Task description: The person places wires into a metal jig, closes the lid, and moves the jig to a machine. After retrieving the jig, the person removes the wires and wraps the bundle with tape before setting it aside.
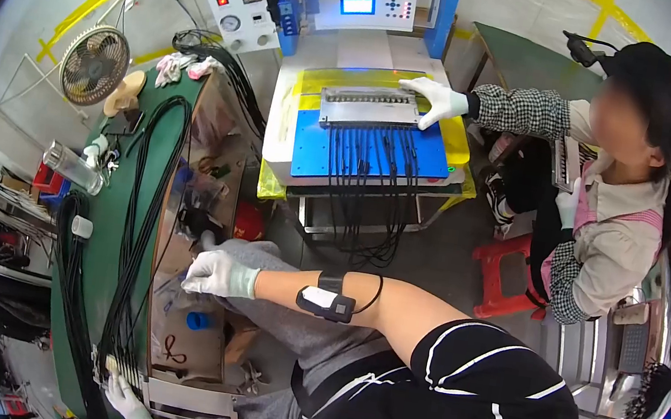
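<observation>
My right hand (222,273), in a white glove, is held above my lap at the edge of the green table. Its fingers are curled together, and whatever they pinch is too small to make out. At the lower left my left hand (127,401), gloved too, is at the end of a flat metal fixture (193,400) beside my leg. Its fingers are drawn together by the ends of several black cables (128,292), which run along the table to the fixture. What is between these fingers is hidden.
Ahead stands a machine with a blue plate (314,151), carrying another metal fixture (369,107) with cables hanging down. A co-worker's gloved hand (436,102) touches that fixture. A red stool (506,276), a fan (95,64) and a clear bottle (71,166) are around. The green table (102,254) is left.
</observation>
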`<state>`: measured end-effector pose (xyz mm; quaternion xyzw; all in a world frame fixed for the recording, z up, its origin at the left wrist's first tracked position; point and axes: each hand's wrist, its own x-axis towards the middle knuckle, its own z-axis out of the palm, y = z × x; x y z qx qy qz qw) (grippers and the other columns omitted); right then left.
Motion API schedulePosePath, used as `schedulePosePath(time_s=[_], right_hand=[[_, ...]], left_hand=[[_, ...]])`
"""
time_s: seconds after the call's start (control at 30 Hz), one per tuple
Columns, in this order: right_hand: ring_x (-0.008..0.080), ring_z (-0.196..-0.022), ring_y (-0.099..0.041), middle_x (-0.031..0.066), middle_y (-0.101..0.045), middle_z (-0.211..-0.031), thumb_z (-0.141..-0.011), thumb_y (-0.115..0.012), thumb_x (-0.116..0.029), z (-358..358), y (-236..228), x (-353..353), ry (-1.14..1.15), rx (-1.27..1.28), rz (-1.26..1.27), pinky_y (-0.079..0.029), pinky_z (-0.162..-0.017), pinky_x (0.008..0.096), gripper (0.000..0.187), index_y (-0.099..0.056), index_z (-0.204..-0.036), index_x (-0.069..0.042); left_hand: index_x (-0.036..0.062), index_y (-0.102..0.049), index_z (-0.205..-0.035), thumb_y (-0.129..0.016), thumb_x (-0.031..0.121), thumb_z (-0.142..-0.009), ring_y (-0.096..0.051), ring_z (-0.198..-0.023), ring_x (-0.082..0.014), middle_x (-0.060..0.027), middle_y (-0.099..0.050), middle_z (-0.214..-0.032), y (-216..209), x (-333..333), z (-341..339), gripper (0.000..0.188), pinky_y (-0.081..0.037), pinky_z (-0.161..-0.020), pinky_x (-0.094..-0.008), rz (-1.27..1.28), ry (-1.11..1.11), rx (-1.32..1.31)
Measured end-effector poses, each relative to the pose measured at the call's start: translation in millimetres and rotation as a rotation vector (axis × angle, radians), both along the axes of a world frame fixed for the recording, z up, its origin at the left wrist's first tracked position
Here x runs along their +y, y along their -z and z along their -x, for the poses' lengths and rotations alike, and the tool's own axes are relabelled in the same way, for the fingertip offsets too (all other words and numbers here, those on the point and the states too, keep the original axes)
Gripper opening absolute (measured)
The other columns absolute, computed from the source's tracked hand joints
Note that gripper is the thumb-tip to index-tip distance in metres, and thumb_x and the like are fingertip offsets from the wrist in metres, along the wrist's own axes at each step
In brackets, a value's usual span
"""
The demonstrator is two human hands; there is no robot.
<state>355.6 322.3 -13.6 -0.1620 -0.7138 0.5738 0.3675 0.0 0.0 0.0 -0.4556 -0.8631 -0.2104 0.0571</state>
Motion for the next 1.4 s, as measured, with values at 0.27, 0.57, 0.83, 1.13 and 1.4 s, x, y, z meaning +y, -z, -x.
schedulePosePath(time_s=[0.27,0.57,0.83,1.13,1.4], right_hand=[[0.0166,-0.072,-0.065,0.0074,-0.065,-0.074,-0.085,-0.078,-0.017,2,2,3,-0.005,0.019,0.055,-0.050,-0.068,0.0315,0.016,-0.072,-0.083,-0.002],[0.0171,-0.073,-0.065,0.0080,-0.067,-0.076,-0.087,-0.076,-0.018,1,-3,2,0.000,-0.052,0.000,-0.050,-0.067,0.0317,0.016,-0.072,-0.084,-0.002],[0.0188,-0.083,-0.067,0.0089,-0.071,-0.086,-0.089,-0.072,-0.018,-40,-22,-2,0.019,0.016,0.123,-0.052,-0.078,0.0315,0.015,-0.073,-0.093,-0.003],[0.0164,-0.096,-0.067,0.0083,-0.072,-0.100,-0.092,-0.068,-0.016,-54,-35,6,-0.062,-0.015,0.313,-0.052,-0.087,0.0318,0.017,-0.073,-0.102,-0.003],[0.0148,-0.099,-0.065,0.0054,-0.072,-0.101,-0.094,-0.064,-0.010,59,-126,17,-0.379,-0.112,0.211,-0.051,-0.088,0.0300,0.018,-0.072,-0.107,0.000]], left_hand=[[0.0049,-0.066,-0.128,-0.051,0.028,-0.102,-0.051,-0.126,-0.0306,-0.0143,-0.064,-0.132,5,2,-1,0.037,-0.026,-0.116,-0.0448,-0.004,-0.107,-0.011],[0.0001,-0.064,-0.129,-0.053,0.023,-0.102,-0.054,-0.114,-0.0318,-0.0181,-0.064,-0.128,16,-5,12,0.037,-0.039,-0.102,-0.0411,-0.048,-0.028,0.082],[0.0044,-0.066,-0.127,-0.051,0.029,-0.103,-0.047,-0.131,-0.0279,-0.0107,-0.063,-0.133,8,-5,4,0.038,-0.023,-0.119,-0.0430,-0.015,-0.108,-0.031],[0.0046,-0.068,-0.124,-0.058,0.019,-0.098,-0.048,-0.126,-0.0345,-0.0147,-0.062,-0.132,5,-22,-8,0.031,-0.032,-0.113,-0.0461,-0.086,-0.108,0.027],[0.0202,-0.077,-0.110,-0.073,0.029,-0.085,-0.044,-0.131,-0.0393,-0.0097,-0.063,-0.127,-5,34,-51,0.027,-0.036,-0.111,-0.0473,-0.171,-0.233,0.072]])
